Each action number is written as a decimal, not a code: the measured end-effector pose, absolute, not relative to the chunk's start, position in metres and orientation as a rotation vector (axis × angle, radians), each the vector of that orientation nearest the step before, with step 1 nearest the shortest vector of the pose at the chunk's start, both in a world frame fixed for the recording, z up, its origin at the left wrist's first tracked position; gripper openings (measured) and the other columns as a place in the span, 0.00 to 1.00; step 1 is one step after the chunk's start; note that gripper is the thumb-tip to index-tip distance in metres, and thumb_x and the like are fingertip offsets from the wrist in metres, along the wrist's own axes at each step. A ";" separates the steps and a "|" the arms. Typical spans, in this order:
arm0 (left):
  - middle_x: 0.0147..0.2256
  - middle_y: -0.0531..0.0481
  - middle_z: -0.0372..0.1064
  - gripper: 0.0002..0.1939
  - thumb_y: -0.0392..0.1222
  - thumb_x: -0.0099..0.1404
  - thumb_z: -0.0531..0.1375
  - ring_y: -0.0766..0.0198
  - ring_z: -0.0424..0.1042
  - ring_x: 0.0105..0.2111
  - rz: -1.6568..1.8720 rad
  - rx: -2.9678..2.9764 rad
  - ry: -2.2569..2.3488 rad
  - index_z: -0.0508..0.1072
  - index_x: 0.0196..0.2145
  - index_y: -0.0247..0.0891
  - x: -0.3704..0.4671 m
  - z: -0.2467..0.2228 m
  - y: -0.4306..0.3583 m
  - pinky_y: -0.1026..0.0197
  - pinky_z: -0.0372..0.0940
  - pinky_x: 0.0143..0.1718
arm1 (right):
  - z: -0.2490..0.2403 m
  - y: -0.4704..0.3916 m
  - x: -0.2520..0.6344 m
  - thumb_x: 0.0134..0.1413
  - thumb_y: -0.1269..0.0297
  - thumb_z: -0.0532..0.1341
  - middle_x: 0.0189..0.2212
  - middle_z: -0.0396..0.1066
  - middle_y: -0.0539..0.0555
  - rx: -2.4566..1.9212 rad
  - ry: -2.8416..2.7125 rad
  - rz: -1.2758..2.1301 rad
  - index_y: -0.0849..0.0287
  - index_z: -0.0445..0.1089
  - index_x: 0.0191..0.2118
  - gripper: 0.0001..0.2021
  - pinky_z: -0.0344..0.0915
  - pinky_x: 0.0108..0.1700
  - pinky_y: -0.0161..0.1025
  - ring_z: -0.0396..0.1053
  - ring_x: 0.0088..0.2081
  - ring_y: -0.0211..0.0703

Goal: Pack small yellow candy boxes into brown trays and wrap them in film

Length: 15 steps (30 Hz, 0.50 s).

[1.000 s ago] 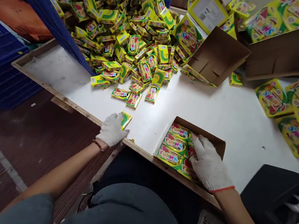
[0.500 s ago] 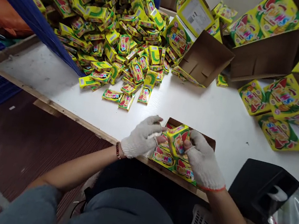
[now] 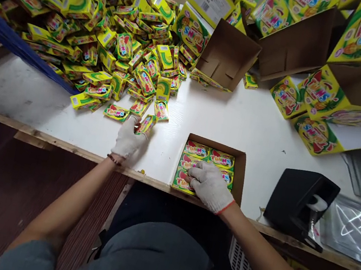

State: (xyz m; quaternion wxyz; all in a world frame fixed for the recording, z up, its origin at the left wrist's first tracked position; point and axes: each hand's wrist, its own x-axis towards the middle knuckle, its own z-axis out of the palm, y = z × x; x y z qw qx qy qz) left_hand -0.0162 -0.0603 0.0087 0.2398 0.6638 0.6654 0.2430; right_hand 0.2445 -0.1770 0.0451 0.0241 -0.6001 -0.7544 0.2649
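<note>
Packing: we seem mid-fill, filled packs [image 3: 221, 159] in open carton [image 3: 239, 178].
Left hand [image 3: 129, 139]: thumb and fingers pinching loose pack [image 3: 147, 124] near pile [image 3: 138, 57].
Right hand [image 3: 211, 186]: fingers bent over filled packs; grip, can't tell.
Loose pack: next move likely needs it squared, label up.

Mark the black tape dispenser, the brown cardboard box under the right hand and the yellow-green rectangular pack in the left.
Black tape dispenser [image 3: 289, 195]: head view, broad side face.
Brown cardboard box [image 3: 239, 175]: head view, right inner wall.
Yellow-green rectangular pack [image 3: 148, 124]: head view, printed face.
</note>
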 end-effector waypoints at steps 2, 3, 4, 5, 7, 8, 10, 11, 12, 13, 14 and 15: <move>0.50 0.39 0.68 0.32 0.45 0.60 0.60 0.56 0.72 0.44 0.829 1.903 1.643 0.60 0.60 0.33 -0.005 0.017 -0.082 0.52 0.71 0.48 | 0.044 -0.174 0.249 0.63 0.63 0.57 0.39 0.72 0.58 -1.761 -2.153 0.859 0.59 0.75 0.38 0.10 0.64 0.49 0.43 0.68 0.43 0.48; 0.52 0.38 0.67 0.34 0.43 0.59 0.61 0.55 0.72 0.47 0.908 2.006 1.556 0.59 0.61 0.34 0.002 0.022 -0.093 0.51 0.70 0.51 | 0.044 -0.173 0.250 0.64 0.62 0.56 0.40 0.73 0.58 -1.717 -2.001 0.892 0.60 0.73 0.43 0.11 0.65 0.49 0.43 0.69 0.43 0.47; 0.53 0.38 0.66 0.34 0.42 0.59 0.61 0.53 0.71 0.50 0.966 2.144 1.461 0.58 0.62 0.34 0.009 0.027 -0.103 0.49 0.69 0.53 | 0.046 -0.171 0.251 0.65 0.60 0.54 0.41 0.73 0.58 -1.671 -1.831 0.934 0.61 0.71 0.48 0.14 0.66 0.47 0.43 0.70 0.43 0.47; 0.54 0.37 0.66 0.34 0.40 0.60 0.60 0.51 0.69 0.53 0.997 2.294 1.346 0.58 0.63 0.36 0.017 0.032 -0.112 0.47 0.67 0.56 | 0.050 -0.168 0.252 0.65 0.58 0.53 0.42 0.73 0.59 -1.616 -1.675 0.976 0.62 0.67 0.53 0.17 0.68 0.45 0.43 0.70 0.42 0.46; 0.55 0.38 0.66 0.33 0.36 0.61 0.59 0.50 0.66 0.57 0.969 2.565 1.064 0.57 0.63 0.38 0.033 0.042 -0.123 0.45 0.64 0.59 | 0.065 -0.162 0.256 0.65 0.54 0.52 0.45 0.73 0.60 -1.512 -1.512 1.006 0.63 0.62 0.58 0.22 0.69 0.42 0.42 0.71 0.41 0.45; 0.55 0.39 0.66 0.33 0.34 0.62 0.58 0.51 0.66 0.58 0.923 2.661 0.922 0.57 0.64 0.40 0.041 0.046 -0.126 0.44 0.64 0.59 | 0.074 -0.159 0.260 0.64 0.54 0.54 0.46 0.73 0.60 -1.477 -1.543 0.992 0.62 0.62 0.59 0.23 0.69 0.44 0.42 0.72 0.43 0.45; 0.56 0.39 0.66 0.32 0.31 0.63 0.56 0.51 0.65 0.59 0.823 2.744 0.707 0.57 0.64 0.41 0.057 0.052 -0.129 0.44 0.64 0.59 | 0.093 -0.154 0.273 0.61 0.59 0.57 0.46 0.74 0.57 -1.478 -1.777 0.955 0.60 0.68 0.56 0.20 0.67 0.49 0.43 0.71 0.45 0.46; 0.57 0.38 0.65 0.31 0.32 0.63 0.56 0.51 0.64 0.60 0.787 2.739 0.662 0.58 0.64 0.40 0.063 0.055 -0.129 0.44 0.64 0.59 | 0.101 -0.153 0.282 0.59 0.63 0.57 0.45 0.75 0.56 -1.514 -1.923 0.964 0.58 0.71 0.53 0.18 0.66 0.50 0.42 0.71 0.46 0.46; 0.58 0.37 0.64 0.29 0.34 0.65 0.56 0.49 0.63 0.61 0.755 2.722 0.644 0.59 0.63 0.38 0.069 0.056 -0.129 0.43 0.64 0.59 | 0.106 -0.153 0.291 0.58 0.66 0.57 0.44 0.76 0.55 -1.576 -2.050 0.985 0.57 0.73 0.51 0.16 0.65 0.51 0.42 0.71 0.45 0.46; 0.58 0.35 0.64 0.26 0.37 0.66 0.57 0.48 0.63 0.60 0.716 2.703 0.638 0.62 0.61 0.36 0.074 0.058 -0.129 0.43 0.64 0.58 | 0.109 -0.155 0.300 0.57 0.69 0.57 0.43 0.77 0.54 -1.664 -2.142 1.008 0.57 0.74 0.49 0.16 0.65 0.50 0.41 0.71 0.44 0.46; 0.57 0.34 0.64 0.22 0.40 0.67 0.57 0.48 0.64 0.59 0.658 2.694 0.626 0.65 0.58 0.34 0.079 0.058 -0.129 0.44 0.65 0.58 | 0.109 -0.158 0.309 0.56 0.71 0.56 0.43 0.77 0.55 -1.777 -2.202 1.022 0.57 0.75 0.49 0.16 0.65 0.49 0.40 0.71 0.44 0.46; 0.56 0.35 0.66 0.18 0.42 0.68 0.57 0.48 0.65 0.57 0.576 2.697 0.607 0.69 0.54 0.33 0.083 0.059 -0.130 0.45 0.66 0.57 | 0.107 -0.163 0.316 0.56 0.72 0.56 0.44 0.77 0.56 -1.898 -2.242 1.021 0.58 0.75 0.48 0.17 0.65 0.47 0.40 0.72 0.43 0.47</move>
